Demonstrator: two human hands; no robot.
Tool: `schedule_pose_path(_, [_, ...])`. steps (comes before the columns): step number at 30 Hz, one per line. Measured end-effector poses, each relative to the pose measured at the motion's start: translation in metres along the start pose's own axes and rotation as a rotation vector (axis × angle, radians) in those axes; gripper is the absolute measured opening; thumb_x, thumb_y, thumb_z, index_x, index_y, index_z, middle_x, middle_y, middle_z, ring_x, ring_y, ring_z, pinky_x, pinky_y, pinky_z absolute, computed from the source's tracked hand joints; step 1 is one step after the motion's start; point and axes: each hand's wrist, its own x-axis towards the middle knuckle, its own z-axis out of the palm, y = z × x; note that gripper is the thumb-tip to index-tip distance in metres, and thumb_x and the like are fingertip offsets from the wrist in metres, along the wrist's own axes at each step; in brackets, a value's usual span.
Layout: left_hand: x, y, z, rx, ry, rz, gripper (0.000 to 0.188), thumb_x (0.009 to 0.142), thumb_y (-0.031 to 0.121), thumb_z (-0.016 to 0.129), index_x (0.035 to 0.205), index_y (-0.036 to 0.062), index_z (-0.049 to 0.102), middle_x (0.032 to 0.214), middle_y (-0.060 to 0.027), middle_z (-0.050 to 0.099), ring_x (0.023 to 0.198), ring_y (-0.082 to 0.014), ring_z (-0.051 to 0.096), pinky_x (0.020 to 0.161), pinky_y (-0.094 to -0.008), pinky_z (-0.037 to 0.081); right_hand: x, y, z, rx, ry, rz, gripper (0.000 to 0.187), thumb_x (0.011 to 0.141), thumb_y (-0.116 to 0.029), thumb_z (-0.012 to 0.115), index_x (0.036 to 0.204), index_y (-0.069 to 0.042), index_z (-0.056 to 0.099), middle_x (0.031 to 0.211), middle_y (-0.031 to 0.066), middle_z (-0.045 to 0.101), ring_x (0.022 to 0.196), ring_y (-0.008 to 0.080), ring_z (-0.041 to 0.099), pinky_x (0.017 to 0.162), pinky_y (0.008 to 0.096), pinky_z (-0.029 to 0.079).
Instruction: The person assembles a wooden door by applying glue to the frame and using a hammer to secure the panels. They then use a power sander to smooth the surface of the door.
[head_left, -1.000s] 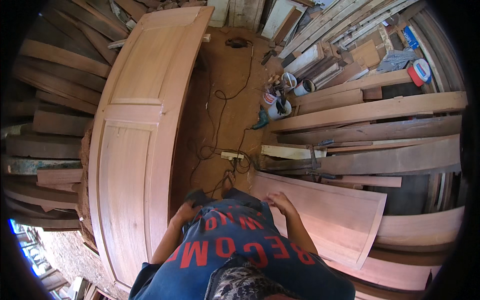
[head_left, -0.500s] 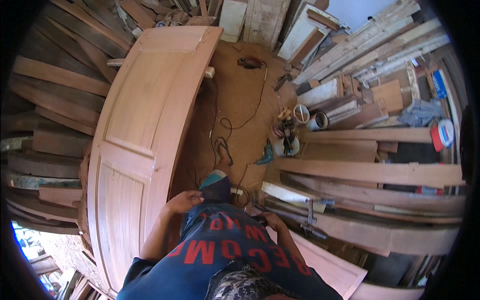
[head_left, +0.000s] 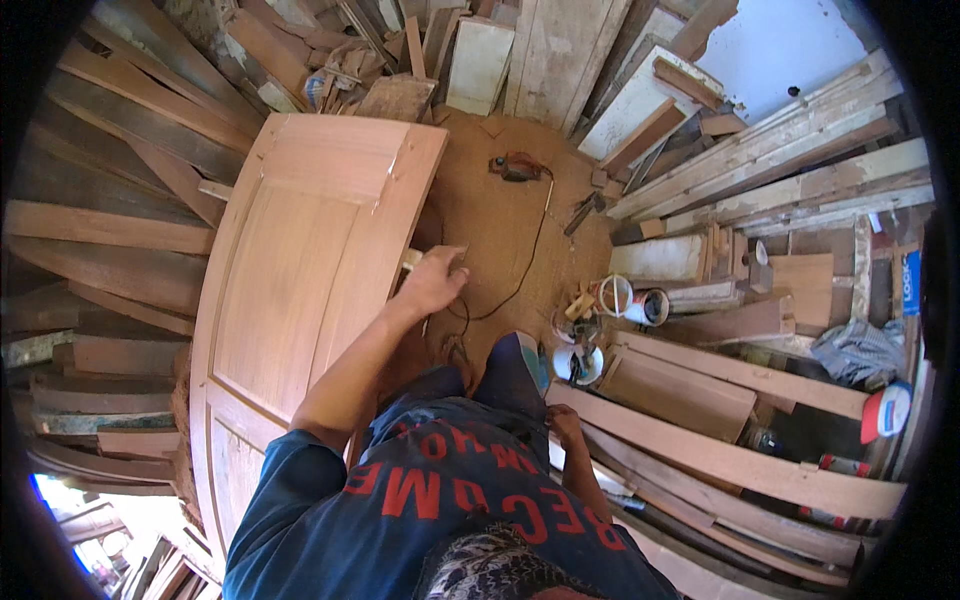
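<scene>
A panelled wooden door [head_left: 285,290] lies raised on my left, with a small wood block [head_left: 411,258] jutting from under its right edge. My left hand [head_left: 434,281] hovers by that edge, near the block, its fingers loosely out and holding nothing I can see. Low at my right side, beside my thigh, hangs my right hand [head_left: 564,424]. Its fingers are bent and partly hidden, so I cannot make out whether anything is in them. A corded power tool with a red and dark body [head_left: 515,167] rests on the dusty floor ahead.
White buckets [head_left: 578,363] and small tubs [head_left: 648,306] stand right of my feet. Long planks [head_left: 740,450] are stacked along the right, more boards [head_left: 110,230] along the left. A black cord [head_left: 530,262] trails over the floor. A crumpled cloth [head_left: 855,350] lies far right.
My left hand has gone from my waist forward along the door's right edge. I have stepped forward; my right hand stays low at my side. My leg now hides most of the green drill.
</scene>
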Motion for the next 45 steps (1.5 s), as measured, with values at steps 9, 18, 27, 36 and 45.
schedule_pose_path(9, [0.186,-0.034,-0.001,0.378,0.27,-0.069,0.076,0.093,0.032,0.071,0.153,-0.0039,0.042,0.161,-0.028,0.039,0.152,-0.0438,0.032,0.127,-0.0501,0.025,0.178,-0.124,-0.035,-0.69,-0.133,-0.237,0.024,0.099,-0.023,0.064,0.106,-0.003,0.074,0.085,0.0056,0.069,0.074,0.0182,0.065,0.063,0.0351,0.053])
schedule_pose_path(18, [0.309,-0.069,0.019,0.749,0.386,-0.604,0.085,0.088,0.035,0.079,0.155,0.0023,0.038,0.168,-0.0161,0.032,0.157,-0.0374,0.025,0.119,-0.0683,0.021,0.436,-0.296,-0.037,-0.746,-0.191,-0.276,0.035,0.096,-0.035,0.063,0.104,-0.004,0.075,0.095,0.0159,0.076,0.082,0.0285,0.072,0.071,0.043,0.056])
schedule_pose_path(27, [0.332,-0.086,0.032,1.08,0.457,-0.93,0.075,0.1,0.016,0.064,0.161,-0.0019,0.025,0.164,-0.0244,0.035,0.146,-0.0373,0.042,0.123,-0.057,0.023,0.892,-0.28,-0.074,-0.95,0.235,0.04,0.044,0.1,-0.038,0.059,0.126,-0.003,0.068,0.123,0.0256,0.071,0.112,0.0415,0.069,0.087,0.0551,0.053])
schedule_pose_path(36, [0.358,-0.105,0.044,0.961,0.435,-1.012,0.073,0.101,0.017,0.063,0.161,-0.0036,0.026,0.165,-0.0247,0.035,0.147,-0.0361,0.041,0.123,-0.0527,0.026,1.146,-0.284,-0.076,-0.277,0.612,0.237,0.066,0.087,-0.038,0.075,0.138,0.001,0.059,0.125,0.0169,0.068,0.106,0.0348,0.065,0.093,0.0476,0.052])
schedule_pose_path(45, [0.342,-0.09,0.039,0.819,0.451,-1.097,0.071,0.102,0.017,0.061,0.16,-0.0053,0.027,0.165,-0.0251,0.034,0.148,-0.0349,0.039,0.123,-0.0484,0.029,1.136,-0.325,-0.052,0.053,0.463,0.205,0.061,0.086,-0.033,0.077,0.135,0.0,0.061,0.12,0.0104,0.068,0.101,0.0302,0.064,0.096,0.0442,0.052])
